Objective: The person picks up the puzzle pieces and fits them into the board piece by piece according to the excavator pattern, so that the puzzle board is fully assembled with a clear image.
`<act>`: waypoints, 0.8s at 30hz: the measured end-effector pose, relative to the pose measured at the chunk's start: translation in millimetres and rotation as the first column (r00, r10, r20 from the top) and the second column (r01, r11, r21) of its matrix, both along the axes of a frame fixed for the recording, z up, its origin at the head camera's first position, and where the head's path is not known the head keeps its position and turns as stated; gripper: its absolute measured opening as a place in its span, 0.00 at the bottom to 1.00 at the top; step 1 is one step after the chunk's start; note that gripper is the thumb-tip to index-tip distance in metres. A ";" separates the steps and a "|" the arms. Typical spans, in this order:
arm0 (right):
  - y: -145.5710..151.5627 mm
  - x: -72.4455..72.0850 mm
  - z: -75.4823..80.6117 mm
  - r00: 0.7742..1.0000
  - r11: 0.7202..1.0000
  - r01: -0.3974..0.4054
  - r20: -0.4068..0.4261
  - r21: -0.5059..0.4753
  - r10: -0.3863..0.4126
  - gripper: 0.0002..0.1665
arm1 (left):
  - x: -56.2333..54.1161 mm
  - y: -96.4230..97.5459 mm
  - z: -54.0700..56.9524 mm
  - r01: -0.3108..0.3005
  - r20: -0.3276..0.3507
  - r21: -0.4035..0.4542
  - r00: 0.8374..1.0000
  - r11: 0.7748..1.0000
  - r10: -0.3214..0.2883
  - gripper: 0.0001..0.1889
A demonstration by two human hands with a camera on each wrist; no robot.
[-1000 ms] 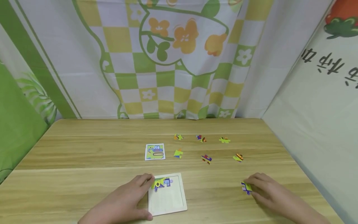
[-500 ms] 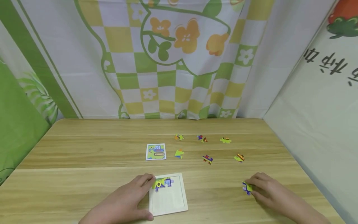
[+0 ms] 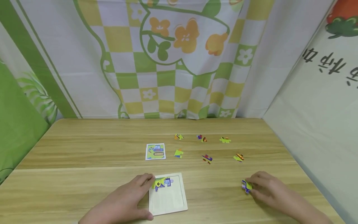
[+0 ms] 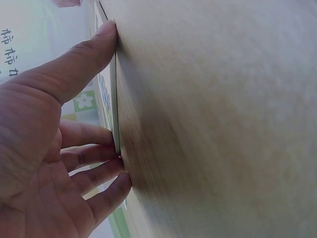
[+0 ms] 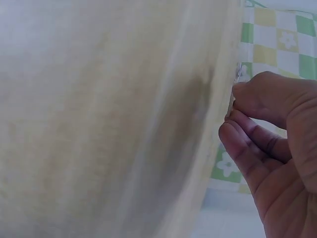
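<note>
In the head view my left hand (image 3: 126,199) holds the left side of a pale wooden puzzle tray (image 3: 167,202), thumb at the near corner and fingertips at the far one. The left wrist view shows the thumb (image 4: 94,47) and fingers along the tray's edge. Joined jigsaw pieces (image 3: 162,184) with a yellow-and-blue picture fill the tray's upper left; the fingers partly cover them. Over at the right, my right hand (image 3: 272,189) pinches a green jigsaw piece (image 3: 246,186) with a purple edge between thumb and fingers. It appears edge-on in the right wrist view.
Behind the tray lies a small picture card (image 3: 155,151) of a blue digger. Several loose jigsaw pieces are spread right of it, among them a green one (image 3: 178,153) and a purple-and-red one (image 3: 207,159). A patterned curtain (image 3: 179,87) hangs behind the wooden table (image 3: 84,149).
The jigsaw piece in my right hand has tilted and risen slightly, and the right fingers have shifted a little with it. My left hand and the tray hold their place.
</note>
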State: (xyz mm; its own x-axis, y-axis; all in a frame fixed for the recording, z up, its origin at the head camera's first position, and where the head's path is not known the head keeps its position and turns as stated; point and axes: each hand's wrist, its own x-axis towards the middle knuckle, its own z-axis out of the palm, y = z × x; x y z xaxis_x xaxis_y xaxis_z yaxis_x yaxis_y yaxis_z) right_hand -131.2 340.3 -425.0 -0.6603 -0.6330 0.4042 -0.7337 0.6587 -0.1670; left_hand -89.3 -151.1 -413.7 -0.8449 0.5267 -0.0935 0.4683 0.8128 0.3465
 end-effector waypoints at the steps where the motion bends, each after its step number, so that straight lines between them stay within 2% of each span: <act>1: -0.4 -0.5 1.3 1.000 1.000 -0.009 -0.013 -0.011 0.009 0.27 | 0.1 -0.1 0.0 0.000 0.002 0.001 1.000 1.000 0.000 0.57; 10: -5.4 -5.9 19.1 0.999 0.999 -0.025 -0.025 -0.036 0.024 0.29 | -0.1 -0.5 0.2 0.009 -0.009 -0.001 1.000 1.000 -0.009 0.56; 17: -12.6 -7.0 24.9 0.999 0.999 -0.034 -0.033 -0.035 0.033 0.27 | -0.9 0.9 0.6 0.000 0.013 -0.005 1.000 1.000 0.000 0.57; 24: -30.2 -7.6 30.7 0.999 0.999 -0.037 -0.021 -0.002 0.037 0.24 | 0.0 0.3 1.6 0.005 0.001 0.000 1.000 1.000 -0.005 0.56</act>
